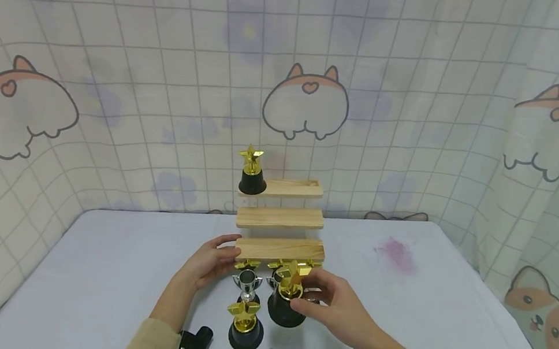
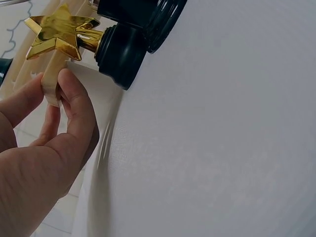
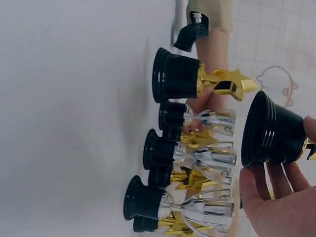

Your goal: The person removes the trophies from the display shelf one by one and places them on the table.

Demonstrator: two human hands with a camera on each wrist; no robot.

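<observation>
My right hand [image 1: 336, 306] holds a gold star trophy with a black base [image 3: 274, 131], lifted off the table and tilted in the right wrist view. My left hand [image 1: 205, 265] pinches the left end of the lowest wooden tier [image 2: 51, 84] of a stepped display rack [image 1: 281, 219]. On the top tier's left end stands another gold star trophy [image 1: 252, 181]. Before the rack, a star trophy [image 1: 246, 333] stands nearest me, with silver cup trophies [image 3: 210, 158] and more gold star trophies [image 3: 197, 139] behind it, partly hidden by one another.
A white-covered table [image 1: 130, 278] carries everything. Behind and beside it hangs a checked curtain [image 1: 177, 69] with cartoon dogs. A black camera mount [image 1: 196, 339] sits at my left wrist, left of the front trophy.
</observation>
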